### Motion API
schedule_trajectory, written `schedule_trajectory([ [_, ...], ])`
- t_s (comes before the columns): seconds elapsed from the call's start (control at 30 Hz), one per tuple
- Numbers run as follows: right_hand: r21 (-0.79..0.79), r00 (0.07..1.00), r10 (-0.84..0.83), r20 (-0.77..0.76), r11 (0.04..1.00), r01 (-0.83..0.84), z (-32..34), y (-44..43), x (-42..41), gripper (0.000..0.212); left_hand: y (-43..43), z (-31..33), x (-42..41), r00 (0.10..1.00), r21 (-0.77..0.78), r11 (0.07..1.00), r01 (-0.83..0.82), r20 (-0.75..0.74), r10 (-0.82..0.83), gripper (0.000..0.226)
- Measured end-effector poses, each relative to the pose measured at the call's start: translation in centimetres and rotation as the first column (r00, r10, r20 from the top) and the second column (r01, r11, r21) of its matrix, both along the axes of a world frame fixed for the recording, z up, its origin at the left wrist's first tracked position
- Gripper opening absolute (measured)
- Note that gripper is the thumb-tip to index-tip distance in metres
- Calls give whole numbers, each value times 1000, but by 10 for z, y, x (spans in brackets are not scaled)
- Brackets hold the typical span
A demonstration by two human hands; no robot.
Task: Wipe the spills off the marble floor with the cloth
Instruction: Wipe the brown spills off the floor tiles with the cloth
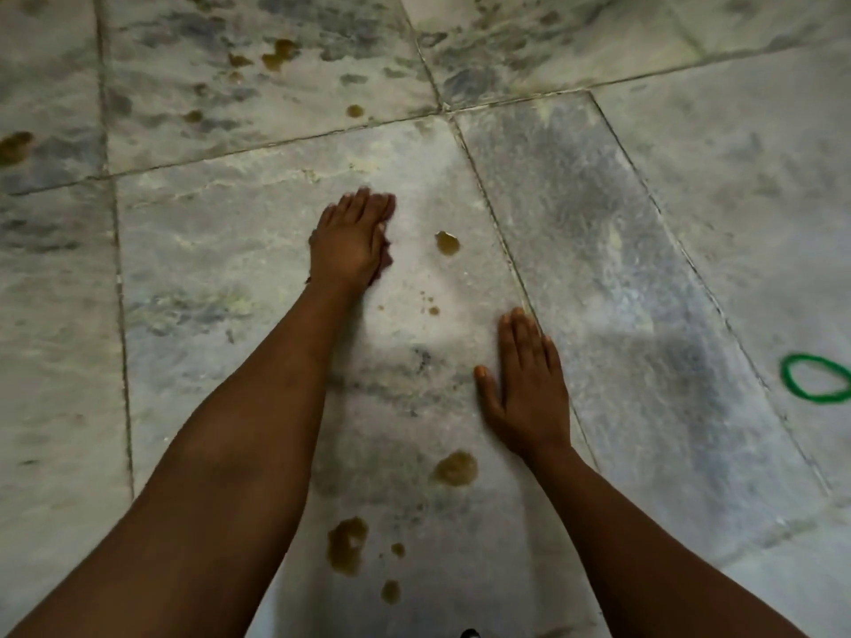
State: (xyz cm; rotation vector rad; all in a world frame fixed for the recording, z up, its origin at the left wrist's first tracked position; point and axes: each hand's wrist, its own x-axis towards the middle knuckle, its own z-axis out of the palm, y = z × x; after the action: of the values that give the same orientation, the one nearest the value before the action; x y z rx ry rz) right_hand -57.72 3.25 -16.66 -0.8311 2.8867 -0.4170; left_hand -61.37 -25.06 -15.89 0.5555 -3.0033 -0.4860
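The marble floor (598, 250) carries brown spills: one drop (447, 243) just right of my left hand, tiny specks (433, 310), a patch (455, 468) beside my right wrist, and a bigger blotch (347, 545) with smaller drops (390, 591) between my forearms. My left hand (352, 237) lies on the floor with its fingers straight and together. A dark sliver (386, 259) shows under its right edge; I cannot tell whether that is the cloth. My right hand (525, 384) rests flat on the floor, fingers straight, holding nothing.
More brown spills lie on the far tiles (278, 52), near the tile joint (354, 111) and at the left edge (14, 147). A green ring (817, 377) lies on the floor at the right. Grout lines cross the slabs.
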Motion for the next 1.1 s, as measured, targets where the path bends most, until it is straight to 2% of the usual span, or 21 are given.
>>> schedule_trajectory([
  [0.13,-23,1000,-11,5,1000,12,1,-1,1,69,25,2,-50,996,54,994,90,-18,-89,45],
  [0.27,-19,1000,-18,15,1000,18,3,-1,2,69,76,3,-44,972,34,971,237,-9,-237,53],
  [0.37,-24,1000,-18,13,1000,18,3,0,1,69,79,5,-18,881,13,882,471,37,-471,55],
  [0.43,-33,1000,-13,7,999,13,4,0,1,69,53,6,-5,843,-51,841,538,42,-536,56],
  [0.5,-41,1000,-12,5,999,12,5,0,3,68,23,6,-6,904,-100,898,428,57,-424,58],
  [0.57,-46,1000,-8,8,999,8,5,-2,3,68,11,6,-17,976,-57,977,204,96,-198,58],
  [0.63,-46,1000,-4,5,999,5,6,-3,3,68,33,10,-28,995,11,1000,29,97,-30,53],
  [0.67,-41,1000,-5,8,999,5,7,-3,5,68,50,13,-29,994,36,999,8,107,-12,52],
  [0.83,-35,1000,-4,10,999,5,7,-2,3,69,117,14,24,951,19,958,288,116,-288,59],
  [0.9,-41,1000,-1,3,999,1,6,-2,3,69,106,11,53,909,-23,912,409,100,-405,58],
  [0.97,-52,1000,-6,0,999,6,6,-3,3,70,79,7,69,897,-81,895,438,98,-431,58],
  [1.0,-55,1000,-11,3,998,11,5,-3,3,70,64,5,71,926,-101,921,375,96,-366,57],
  [1.03,-54,1000,-13,1,998,13,4,-3,3,70,51,2,69,968,-109,963,245,85,-237,56],
  [1.1,-53,1000,-10,-9,999,9,3,-3,4,70,35,2,52,993,-72,993,-94,72,99,53],
])
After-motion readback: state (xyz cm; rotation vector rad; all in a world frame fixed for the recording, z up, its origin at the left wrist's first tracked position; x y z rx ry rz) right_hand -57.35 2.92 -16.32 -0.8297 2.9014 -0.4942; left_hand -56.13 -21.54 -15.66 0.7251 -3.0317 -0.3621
